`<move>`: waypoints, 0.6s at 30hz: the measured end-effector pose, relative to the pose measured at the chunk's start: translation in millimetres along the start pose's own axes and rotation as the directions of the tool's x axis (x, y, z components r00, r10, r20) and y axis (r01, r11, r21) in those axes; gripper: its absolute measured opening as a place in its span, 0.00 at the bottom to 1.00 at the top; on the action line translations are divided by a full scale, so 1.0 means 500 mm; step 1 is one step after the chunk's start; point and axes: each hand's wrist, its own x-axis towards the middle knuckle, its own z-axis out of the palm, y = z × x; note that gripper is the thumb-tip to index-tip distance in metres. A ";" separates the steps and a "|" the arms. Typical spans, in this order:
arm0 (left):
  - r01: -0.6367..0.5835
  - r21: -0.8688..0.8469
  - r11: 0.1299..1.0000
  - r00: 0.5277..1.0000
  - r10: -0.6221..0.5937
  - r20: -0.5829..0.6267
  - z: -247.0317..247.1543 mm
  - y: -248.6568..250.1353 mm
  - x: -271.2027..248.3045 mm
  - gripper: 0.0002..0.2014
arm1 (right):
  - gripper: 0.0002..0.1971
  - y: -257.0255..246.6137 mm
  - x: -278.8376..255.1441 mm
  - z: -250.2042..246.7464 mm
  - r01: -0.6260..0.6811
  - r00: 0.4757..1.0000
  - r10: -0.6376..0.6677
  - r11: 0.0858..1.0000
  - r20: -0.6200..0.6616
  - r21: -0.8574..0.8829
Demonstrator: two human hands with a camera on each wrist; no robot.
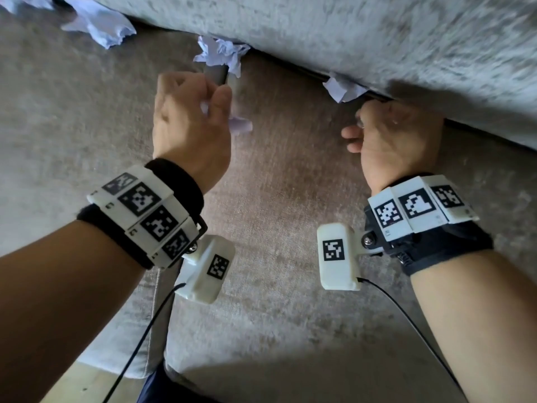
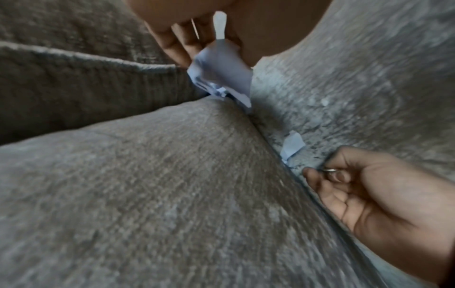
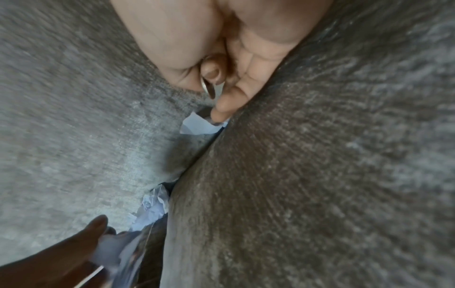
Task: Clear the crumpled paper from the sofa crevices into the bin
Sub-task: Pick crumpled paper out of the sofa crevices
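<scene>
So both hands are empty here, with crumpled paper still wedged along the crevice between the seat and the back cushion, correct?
Not quite: only the right hand is empty. The left hand already pinches a piece of paper, as the left wrist view shows. The rest holds: wedged paper still sticks out of the crevice.

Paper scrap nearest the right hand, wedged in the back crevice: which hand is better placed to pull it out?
Right. The right hand has a fingertip at that scrap, while the left hand already holds paper.
</scene>
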 end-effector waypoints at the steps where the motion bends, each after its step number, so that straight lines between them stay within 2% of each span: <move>1: -0.016 -0.033 0.999 1.000 0.016 0.009 0.002 0.008 -0.006 0.14 | 0.14 -0.002 -0.005 -0.002 0.010 1.000 -0.010 1.000 -0.007 0.018; 5: -0.008 -0.164 0.986 0.997 0.020 0.071 0.027 0.046 -0.021 0.16 | 0.14 -0.003 -0.021 -0.022 0.049 0.999 -0.049 0.998 -0.007 0.033; 9: -0.070 -0.057 0.996 0.986 0.078 0.146 0.069 0.105 -0.045 0.08 | 0.16 0.014 -0.023 -0.056 0.114 0.990 -0.117 0.993 -0.078 -0.038; 11: -0.047 -0.086 0.995 0.975 0.064 0.214 0.096 0.135 -0.057 0.07 | 0.17 0.021 -0.027 -0.079 0.133 0.986 -0.137 0.990 -0.094 -0.049; 13: -0.022 -0.097 0.995 0.972 0.044 0.232 0.124 0.153 -0.060 0.13 | 0.17 0.027 -0.034 -0.107 0.144 0.984 -0.151 0.987 -0.093 -0.071; 15: 0.007 -0.062 0.998 0.980 0.005 0.200 0.152 0.162 -0.057 0.21 | 0.17 0.038 -0.039 -0.137 0.155 0.982 -0.164 0.983 -0.093 -0.097; 18: 0.121 -0.106 0.987 0.985 -0.107 0.135 0.178 0.179 -0.058 0.29 | 0.16 0.054 -0.046 -0.179 0.138 0.982 -0.150 0.984 -0.110 -0.114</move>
